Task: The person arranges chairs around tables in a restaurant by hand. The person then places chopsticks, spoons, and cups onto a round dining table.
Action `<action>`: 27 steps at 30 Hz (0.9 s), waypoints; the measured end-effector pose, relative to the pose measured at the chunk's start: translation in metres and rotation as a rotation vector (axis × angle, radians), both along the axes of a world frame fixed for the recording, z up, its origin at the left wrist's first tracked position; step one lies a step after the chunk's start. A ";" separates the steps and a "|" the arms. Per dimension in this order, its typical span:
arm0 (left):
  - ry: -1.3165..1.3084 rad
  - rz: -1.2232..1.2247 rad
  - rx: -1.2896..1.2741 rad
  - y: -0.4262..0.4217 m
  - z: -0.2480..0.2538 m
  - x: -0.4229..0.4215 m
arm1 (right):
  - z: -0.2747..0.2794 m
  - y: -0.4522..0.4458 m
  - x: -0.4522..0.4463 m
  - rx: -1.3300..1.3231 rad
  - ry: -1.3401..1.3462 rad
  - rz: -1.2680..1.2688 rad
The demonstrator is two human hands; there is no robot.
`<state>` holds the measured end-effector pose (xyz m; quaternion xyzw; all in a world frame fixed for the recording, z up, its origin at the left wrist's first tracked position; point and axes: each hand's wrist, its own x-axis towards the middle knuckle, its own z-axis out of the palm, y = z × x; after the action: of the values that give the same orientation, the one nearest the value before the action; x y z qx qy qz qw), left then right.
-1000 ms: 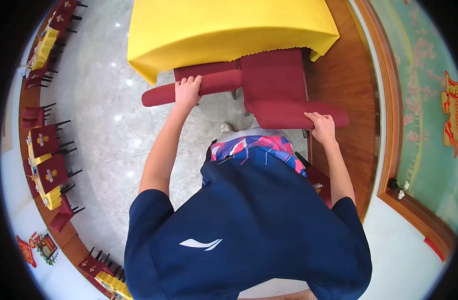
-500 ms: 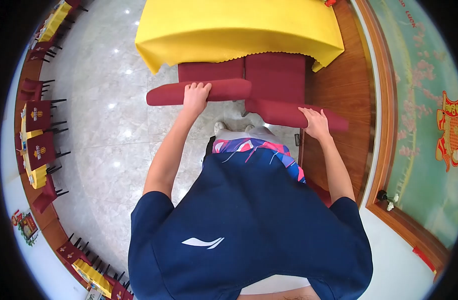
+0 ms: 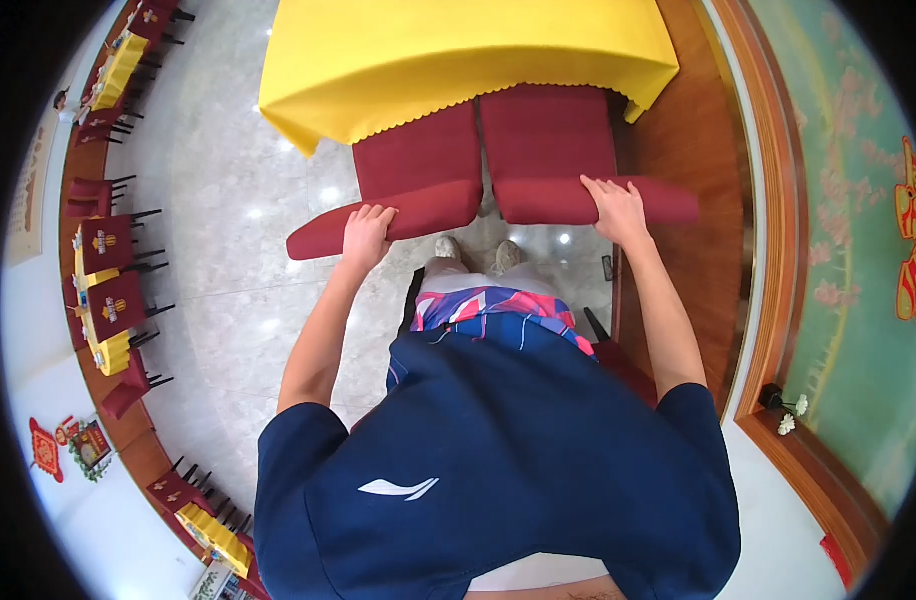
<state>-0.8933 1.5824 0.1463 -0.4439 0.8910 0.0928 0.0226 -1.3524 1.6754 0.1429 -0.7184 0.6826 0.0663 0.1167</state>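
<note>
Side by side in front of me stand two chairs in dark red covers, with their seats partly under a yellow tablecloth (image 3: 468, 50). My left hand (image 3: 368, 235) is closed over the top of the left chair's backrest (image 3: 433, 207), fingers wrapped over its far edge. On the right chair's backrest (image 3: 543, 202), my right hand (image 3: 616, 208) grips the top edge, its fingers bent over it. The two backrests are roughly level with each other, and a narrow gap separates the seats. The chair legs are hidden.
A wooden panel (image 3: 683, 290) runs close along the right, beside a framed mural (image 3: 858, 250). Grey tiled floor (image 3: 228, 230) stretches to the left. More tables and red chairs (image 3: 116, 303) line the far left wall. Behind me, part of another red chair (image 3: 623, 370) shows.
The left chair's backrest has come toward me with my left hand. The right one has moved forward and now lies about level with it. My view has shifted slightly.
</note>
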 end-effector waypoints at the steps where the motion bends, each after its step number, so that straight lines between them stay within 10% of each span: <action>1: -0.015 -0.007 0.007 0.005 0.001 0.001 | -0.006 0.002 -0.001 -0.046 0.007 0.001; 18: 0.095 0.010 0.014 0.011 -0.010 0.012 | -0.006 0.002 0.014 -0.110 0.005 0.007; 27: 0.399 -0.088 0.100 0.015 0.016 0.069 | 0.052 -0.030 0.208 -0.037 -0.381 0.082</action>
<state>-0.8246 1.5970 0.1623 -0.3756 0.8906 0.2221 -0.1284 -1.1447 1.6455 0.1950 -0.7471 0.6194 -0.0786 0.2279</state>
